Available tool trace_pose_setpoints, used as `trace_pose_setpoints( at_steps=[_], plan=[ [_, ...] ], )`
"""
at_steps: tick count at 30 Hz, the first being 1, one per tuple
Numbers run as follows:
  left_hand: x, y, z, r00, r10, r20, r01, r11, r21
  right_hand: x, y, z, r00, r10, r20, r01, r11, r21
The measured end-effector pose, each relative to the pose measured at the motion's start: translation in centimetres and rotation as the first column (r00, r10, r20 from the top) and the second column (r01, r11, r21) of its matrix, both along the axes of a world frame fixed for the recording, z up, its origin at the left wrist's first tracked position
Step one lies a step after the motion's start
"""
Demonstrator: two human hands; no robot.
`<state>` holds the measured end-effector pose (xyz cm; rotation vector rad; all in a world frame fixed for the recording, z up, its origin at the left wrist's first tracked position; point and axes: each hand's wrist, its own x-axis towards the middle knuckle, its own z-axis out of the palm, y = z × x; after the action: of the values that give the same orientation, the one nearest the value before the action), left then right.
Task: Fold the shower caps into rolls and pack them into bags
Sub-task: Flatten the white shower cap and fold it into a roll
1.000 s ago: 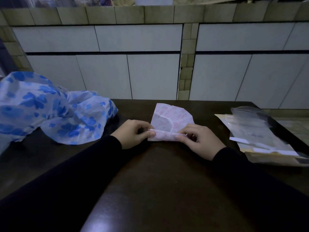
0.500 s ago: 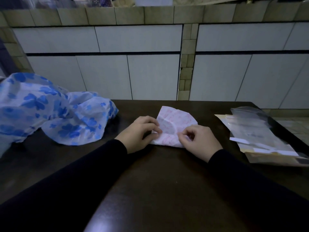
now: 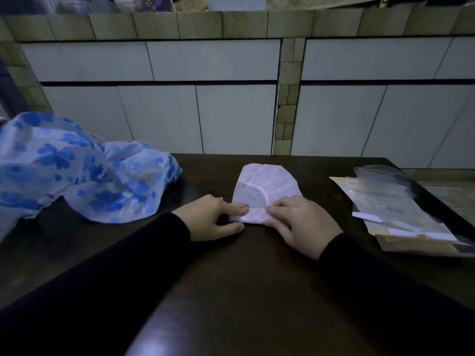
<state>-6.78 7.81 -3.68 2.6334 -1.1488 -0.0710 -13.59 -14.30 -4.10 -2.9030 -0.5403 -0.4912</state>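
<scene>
Shower cap (image 3: 264, 186), pink-printed, lay on the dark table (image 3: 244, 291) partly folded, its near edge turned over into a narrow band while the far portion was flat and unrolled. On that evidence the rolling of this cap was judged to be at an early stage, with most of its length left to take up.

Left hand (image 3: 210, 218) gripped the left end of the turned band, fingers lying on top and thumb along the near side. Right hand (image 3: 298, 222) covered the right end of the band, fingers curled down over the fold; whether its thumb sat beneath the material could not be told. The unrolled part of the cap extended away from both hands towards the tiled wall (image 3: 231, 116).

To the left of the cap, well apart, a loose heap of blue-flowered caps (image 3: 77, 173) awaited folding. To the right of the cap, a stack of clear bags (image 3: 401, 206) lay on the table edge; no rolled cap was visible inside any of them. Packing was therefore judged not yet begun in what showed.
</scene>
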Motion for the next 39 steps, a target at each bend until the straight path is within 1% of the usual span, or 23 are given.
trace_pose_setpoints(
  at_steps=[2,4,6,10,13,17,21,23,26,29,31,33,35,37,39],
  plan=[
    [0.1,0.1,0.0,1.0,0.001,0.015,0.0,0.999,-0.041,0.1,-0.2,0.1,0.999,-0.014,-0.05,0.013,1.0,-0.014],
    [0.3,0.1,0.0,0.999,-0.014,0.033,0.017,0.997,-0.073,0.1,-0.4,0.2,0.992,-0.037,-0.121,0.041,0.999,0.034],
    [0.3,0.1,0.0,0.998,-0.031,0.047,0.036,0.994,-0.103,0.2,-0.6,0.1,0.986,-0.049,-0.157,0.063,0.994,0.088],
    [0.4,0.2,-0.1,0.991,-0.08,0.106,0.089,0.993,-0.081,0.2,-0.6,0.6,0.982,-0.034,-0.188,0.057,0.991,0.118],
    [0.3,0.2,-0.1,0.986,-0.081,0.148,0.092,0.993,-0.068,0.3,-0.8,0.8,0.979,-0.023,-0.204,0.043,0.995,0.095],
    [0.2,0.2,-0.1,0.978,-0.109,0.177,0.121,0.991,-0.06,0.0,-1.1,0.7,0.984,0.019,-0.175,-0.012,0.999,0.038],
    [0.3,0.2,0.3,0.972,-0.094,0.217,0.112,0.991,-0.073,0.1,-1.2,0.8,0.98,-0.012,-0.199,0.012,1.0,-0.005],
    [0.5,0.4,0.2,0.971,-0.082,0.223,0.104,0.991,-0.086,0.1,-1.3,0.6,0.98,0.003,-0.197,-0.002,1.0,0.004],
    [0.5,0.5,-0.1,0.978,-0.049,0.204,0.079,0.987,-0.141,0.0,-1.7,0.4,0.984,0.017,-0.178,-0.009,0.999,0.046],
    [0.5,0.5,-0.6,0.985,-0.016,0.17,0.049,0.98,-0.195,0.1,-2.5,0.5,0.978,0.02,-0.206,0.005,0.993,0.12],
    [0.6,0.4,-0.7,0.992,0.028,0.124,0.002,0.97,-0.243,0.1,-2.8,0.7,0.975,0.023,-0.22,0.016,0.985,0.174],
    [0.8,0.4,-0.5,0.993,0.093,0.073,-0.072,0.965,-0.251,0.1,-2.8,0.5,0.98,0.006,-0.199,0.042,0.972,0.233],
    [0.8,0.2,-0.2,0.987,0.155,0.032,-0.142,0.957,-0.252,0.2,-2.6,0.2,0.981,-0.038,-0.191,0.101,0.937,0.335],
    [0.6,-0.2,-0.1,0.981,0.195,-0.006,-0.189,0.943,-0.274,0.6,-2.3,-0.1,0.967,-0.088,-0.24,0.192,0.869,0.456],
    [0.5,-0.5,-0.2,0.976,0.217,-0.034,-0.217,0.93,-0.298,0.9,-2.0,-0.2,0.952,-0.127,-0.277,0.258,0.822,0.508]
  ],
)
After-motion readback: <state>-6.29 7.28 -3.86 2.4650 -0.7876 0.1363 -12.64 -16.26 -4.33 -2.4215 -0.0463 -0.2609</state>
